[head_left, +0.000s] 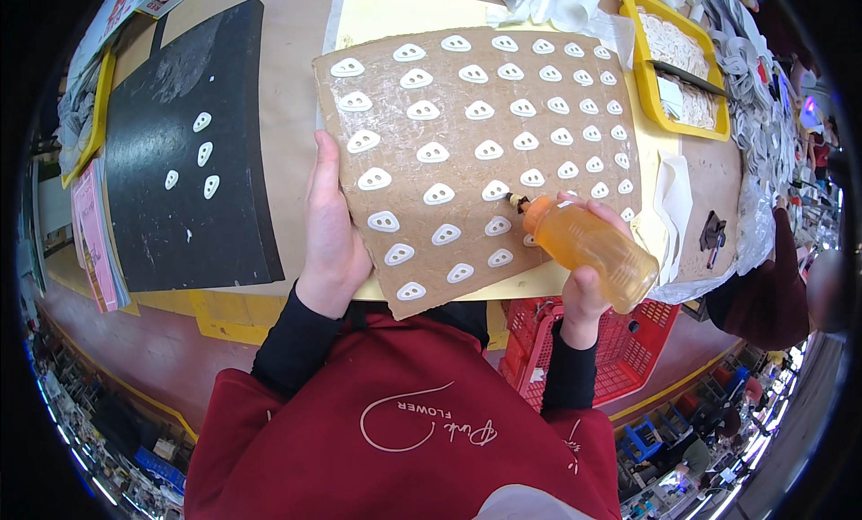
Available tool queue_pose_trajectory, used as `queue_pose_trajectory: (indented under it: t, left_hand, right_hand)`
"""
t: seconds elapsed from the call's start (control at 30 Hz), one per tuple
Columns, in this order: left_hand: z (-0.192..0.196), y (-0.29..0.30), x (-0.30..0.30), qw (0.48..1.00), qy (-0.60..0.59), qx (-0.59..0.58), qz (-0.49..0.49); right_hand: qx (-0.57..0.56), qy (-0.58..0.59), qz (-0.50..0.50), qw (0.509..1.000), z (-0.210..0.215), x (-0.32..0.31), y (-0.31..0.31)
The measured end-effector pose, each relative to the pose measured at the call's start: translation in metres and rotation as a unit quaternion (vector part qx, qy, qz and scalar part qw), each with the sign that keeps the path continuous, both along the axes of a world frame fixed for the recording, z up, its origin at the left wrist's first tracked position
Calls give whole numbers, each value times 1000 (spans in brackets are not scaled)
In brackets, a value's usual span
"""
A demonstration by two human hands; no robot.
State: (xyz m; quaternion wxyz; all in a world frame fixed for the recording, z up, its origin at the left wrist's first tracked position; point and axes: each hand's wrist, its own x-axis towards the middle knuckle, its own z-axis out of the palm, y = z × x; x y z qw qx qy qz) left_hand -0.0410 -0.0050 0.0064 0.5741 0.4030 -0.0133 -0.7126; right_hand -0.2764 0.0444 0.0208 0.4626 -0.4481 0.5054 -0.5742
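Observation:
My left hand grips the left edge of a brown cardboard sheet, its thumb lying along the edge. Rows of small white rounded-triangle pieces, each with two holes, are spread over the sheet. In my right hand is a clear squeeze bottle of amber liquid, fingers wrapped round its body. It lies tilted, its orange cap toward the left. The dark nozzle tip is right beside one white piece near the middle; whether they touch, I cannot tell.
At left is a black board bearing several similar white pieces. A yellow tray of white pieces stands at back right, a dark strip across it. Below the table edge sits a red basket. Another person's sleeve shows far right.

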Motion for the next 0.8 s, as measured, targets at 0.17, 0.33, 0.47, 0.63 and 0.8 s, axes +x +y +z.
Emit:
queue_pose_trajectory:
  t: [0.17, 0.33, 0.47, 0.63, 0.8]
  left_hand:
    - [0, 0, 1, 1000, 6, 1, -2]
    - [-1, 0, 1, 1000, 9, -8, -1]
    - [-2, 0, 1, 1000, 8, -11, -9]
    - [-1, 0, 0, 1000, 11, -1, -5]
    - [1, 0, 1, 1000, 10, 2, -5]
  right_hand:
    - [-1, 3, 17, 1000, 0, -1, -1]
    - [-17, 26, 49, 998, -1, 0, 1]
    - [-20, 64, 65, 996, 0, 0, 3]
    - [-23, 78, 38, 996, 1, -2, 0]
    - [-21, 84, 33, 996, 3, 1, 1]
